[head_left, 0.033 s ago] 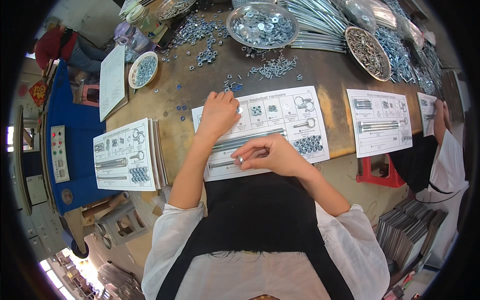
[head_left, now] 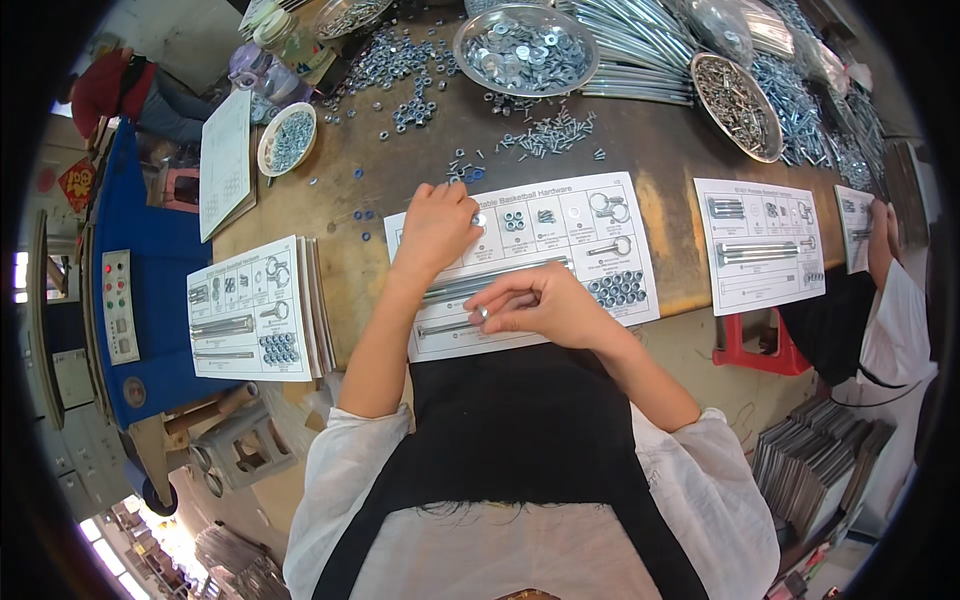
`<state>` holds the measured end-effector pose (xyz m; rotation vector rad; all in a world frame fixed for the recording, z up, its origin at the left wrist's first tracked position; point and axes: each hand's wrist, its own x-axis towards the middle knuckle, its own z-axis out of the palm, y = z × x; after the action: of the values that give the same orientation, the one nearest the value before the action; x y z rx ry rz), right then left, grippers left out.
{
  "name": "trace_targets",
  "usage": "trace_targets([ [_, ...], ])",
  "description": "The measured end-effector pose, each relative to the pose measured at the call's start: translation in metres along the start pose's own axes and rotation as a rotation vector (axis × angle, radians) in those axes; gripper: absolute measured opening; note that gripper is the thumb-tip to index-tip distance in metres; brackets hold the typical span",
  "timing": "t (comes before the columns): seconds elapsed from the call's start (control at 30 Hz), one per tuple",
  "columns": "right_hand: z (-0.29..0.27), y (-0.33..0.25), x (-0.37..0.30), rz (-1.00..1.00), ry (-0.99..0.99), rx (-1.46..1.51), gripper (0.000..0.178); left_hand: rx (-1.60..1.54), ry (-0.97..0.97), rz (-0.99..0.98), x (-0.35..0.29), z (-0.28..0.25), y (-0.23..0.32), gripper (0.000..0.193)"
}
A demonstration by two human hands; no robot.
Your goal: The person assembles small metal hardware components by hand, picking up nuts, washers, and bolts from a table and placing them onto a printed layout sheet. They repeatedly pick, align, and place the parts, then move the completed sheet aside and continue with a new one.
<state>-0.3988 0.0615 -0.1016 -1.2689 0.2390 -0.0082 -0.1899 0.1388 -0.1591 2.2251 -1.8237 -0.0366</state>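
Note:
A white printed sheet (head_left: 640,270) with pictures of rings, nuts and rods lies before me at the table's front edge. My left hand (head_left: 440,228) rests over its upper left part, fingers bent and close together with the tips turned down. Whatever is under those fingertips is hidden. Lower on the sheet, my right hand (head_left: 548,308) pinches a small shiny round metal piece (head_left: 479,314) between thumb and fingers, too small to tell its kind. Blue-tinted nuts (head_left: 470,173) lie just past the sheet's top edge, beyond my left hand.
Behind the sheet lie loose bolts (head_left: 555,136), a bowl of washers (head_left: 462,60), scattered nuts (head_left: 412,112) and long metal rods (head_left: 640,88). A bowl of small hardware (head_left: 778,145) stands right. Sheet stacks (head_left: 240,350) flank me. Another person's hand (head_left: 882,225) shows far right.
My right hand has shifted very slightly up and keeps its pinch on the small metal piece. My left hand stays in place.

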Motion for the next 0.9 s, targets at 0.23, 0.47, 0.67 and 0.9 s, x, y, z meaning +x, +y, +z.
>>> trace_targets([
  [0.23, -0.014, 0.009, 0.021, -0.036, 0.163, 0.246, 0.026, -0.622, 0.304, 0.063, -0.034, -0.064, 0.033, 0.031],
  [0.47, -0.001, 0.003, 0.030, -0.110, 0.158, 0.141, 0.027, -0.342, 0.502, 0.174, -0.055, -0.075, 0.038, 0.045],
  [0.67, 0.003, -0.005, 0.029, -0.149, 0.117, 0.087, 0.026, -0.381, 0.570, 0.232, -0.057, -0.080, 0.038, 0.043],
  [0.9, -0.081, -0.049, 0.115, -0.542, 0.581, -0.735, 0.021, -0.692, 0.616, 0.028, -0.066, -0.079, 0.034, 0.037],
])
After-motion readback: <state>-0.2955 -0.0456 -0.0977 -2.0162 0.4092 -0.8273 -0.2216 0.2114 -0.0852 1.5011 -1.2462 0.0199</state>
